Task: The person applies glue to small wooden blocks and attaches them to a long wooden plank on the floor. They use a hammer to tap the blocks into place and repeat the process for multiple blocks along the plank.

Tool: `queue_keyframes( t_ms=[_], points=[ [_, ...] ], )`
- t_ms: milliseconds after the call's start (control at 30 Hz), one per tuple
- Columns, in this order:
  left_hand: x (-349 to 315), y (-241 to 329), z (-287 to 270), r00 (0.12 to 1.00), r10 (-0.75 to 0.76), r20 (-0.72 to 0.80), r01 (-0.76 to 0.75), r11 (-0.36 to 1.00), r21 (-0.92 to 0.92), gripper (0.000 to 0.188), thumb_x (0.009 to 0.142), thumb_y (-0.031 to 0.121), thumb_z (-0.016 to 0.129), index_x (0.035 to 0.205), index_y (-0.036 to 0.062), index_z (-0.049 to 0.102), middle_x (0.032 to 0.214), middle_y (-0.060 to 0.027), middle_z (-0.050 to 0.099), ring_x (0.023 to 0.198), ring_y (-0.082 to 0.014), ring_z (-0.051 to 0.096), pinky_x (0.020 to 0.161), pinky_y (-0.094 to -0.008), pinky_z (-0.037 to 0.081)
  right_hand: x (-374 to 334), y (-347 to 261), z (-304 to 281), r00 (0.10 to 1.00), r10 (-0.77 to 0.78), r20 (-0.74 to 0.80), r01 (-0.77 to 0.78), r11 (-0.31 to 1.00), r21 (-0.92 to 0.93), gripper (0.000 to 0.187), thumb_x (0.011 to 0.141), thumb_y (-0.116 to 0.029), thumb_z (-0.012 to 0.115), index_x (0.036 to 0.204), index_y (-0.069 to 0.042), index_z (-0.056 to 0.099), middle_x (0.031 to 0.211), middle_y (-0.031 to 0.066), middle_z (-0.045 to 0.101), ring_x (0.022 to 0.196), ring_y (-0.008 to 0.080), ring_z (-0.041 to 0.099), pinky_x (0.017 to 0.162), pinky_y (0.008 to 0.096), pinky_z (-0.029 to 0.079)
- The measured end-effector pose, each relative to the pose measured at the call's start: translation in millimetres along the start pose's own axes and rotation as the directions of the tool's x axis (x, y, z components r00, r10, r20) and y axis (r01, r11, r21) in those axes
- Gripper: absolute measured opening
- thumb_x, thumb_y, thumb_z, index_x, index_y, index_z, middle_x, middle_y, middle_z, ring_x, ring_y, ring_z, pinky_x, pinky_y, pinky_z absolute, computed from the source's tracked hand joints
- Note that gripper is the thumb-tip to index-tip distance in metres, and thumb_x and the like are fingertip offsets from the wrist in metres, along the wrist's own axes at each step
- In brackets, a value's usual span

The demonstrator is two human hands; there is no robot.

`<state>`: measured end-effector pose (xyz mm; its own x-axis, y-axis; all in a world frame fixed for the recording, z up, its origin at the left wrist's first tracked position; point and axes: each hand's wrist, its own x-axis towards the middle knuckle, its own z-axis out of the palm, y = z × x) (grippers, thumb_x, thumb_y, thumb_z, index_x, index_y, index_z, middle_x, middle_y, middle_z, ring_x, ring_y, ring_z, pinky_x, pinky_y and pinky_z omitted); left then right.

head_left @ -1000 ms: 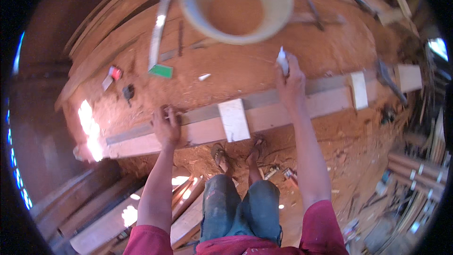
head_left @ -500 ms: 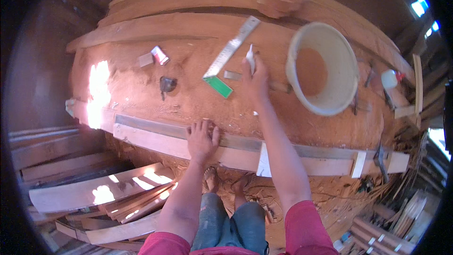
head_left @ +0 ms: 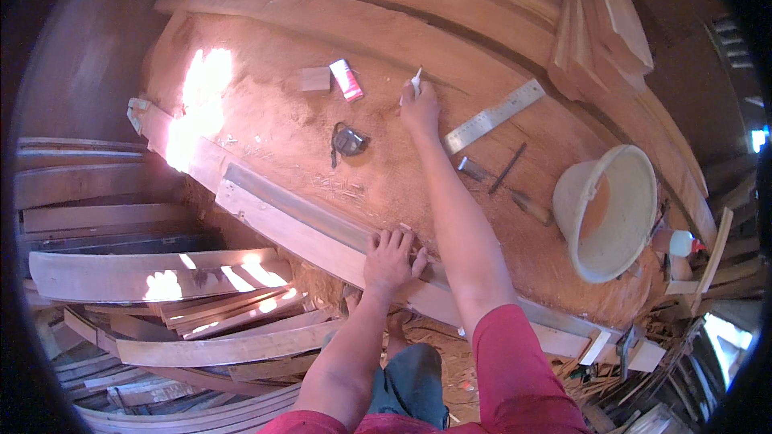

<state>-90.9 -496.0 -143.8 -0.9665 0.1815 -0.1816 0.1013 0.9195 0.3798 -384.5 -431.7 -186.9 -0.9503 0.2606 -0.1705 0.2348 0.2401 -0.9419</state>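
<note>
My right hand [head_left: 420,112] is closed around a small white tube [head_left: 414,84] with a pointed nozzle, held above the dusty bench. Beside that forearm lies a steel square's blade [head_left: 494,116]; its green handle is hidden behind my arm. My left hand [head_left: 392,261] lies with fingers outstretched on a long pale board [head_left: 289,229] along the bench's near edge. A black tape measure [head_left: 349,141], a red and white box [head_left: 347,80] and a small wooden block [head_left: 315,79] sit left of my right hand.
A large whitish bucket [head_left: 567,201] stands at the right, with a white bottle with a red cap [head_left: 674,242] beyond it. A wooden-handled tool [head_left: 531,207] and a dark thin rod [head_left: 508,167] lie nearby. Curved planks [head_left: 153,273] are stacked at lower left. A clamp [head_left: 623,350] grips the board's right end.
My view has turned toward the right, so the bench looks tilted. My right hand, still holding the tube, has moved left of the square toward the red and white box. My left hand stays on the board.
</note>
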Motion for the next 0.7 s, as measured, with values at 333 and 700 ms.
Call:
queue_keyframes(
  t_ms=[333, 700],
  points=[
    [1.9, -4.2, 0.2, 0.999, 0.028, -0.030, -0.028, 0.999, 0.020, 0.050, 0.092, 0.048, 0.059, 0.122, 0.0083, 0.065, 0.115, -0.0098, 0.064, 0.108, -0.0282, 0.056, 0.096, -0.0482, 0.040, -1.1, -12.6, 35.0, 0.985, -0.175, -0.001, 0.166, 0.936, -0.309, 0.034, 0.099, -0.031, 0.059, 0.115, -0.002, 0.054, 0.102, 0.0298, 0.069, 0.094, 0.0506, 0.066, 0.081, 0.0580, 0.053],
    [-4.7, -9.0, -7.3, 0.998, 0.007, -0.059, -0.009, 1.000, -0.029, 0.049, 0.095, 0.048, 0.056, 0.120, 0.0074, 0.064, 0.117, -0.0120, 0.064, 0.115, -0.0285, 0.056, 0.100, -0.0460, 0.041, -37.2, -40.9, 48.8, 0.932, -0.157, 0.326, 0.220, 0.961, -0.168, 0.043, 0.101, -0.035, 0.057, 0.128, -0.002, 0.053, 0.106, 0.0260, 0.069, 0.099, 0.0453, 0.067, 0.086, 0.0533, 0.052]
  ],
)
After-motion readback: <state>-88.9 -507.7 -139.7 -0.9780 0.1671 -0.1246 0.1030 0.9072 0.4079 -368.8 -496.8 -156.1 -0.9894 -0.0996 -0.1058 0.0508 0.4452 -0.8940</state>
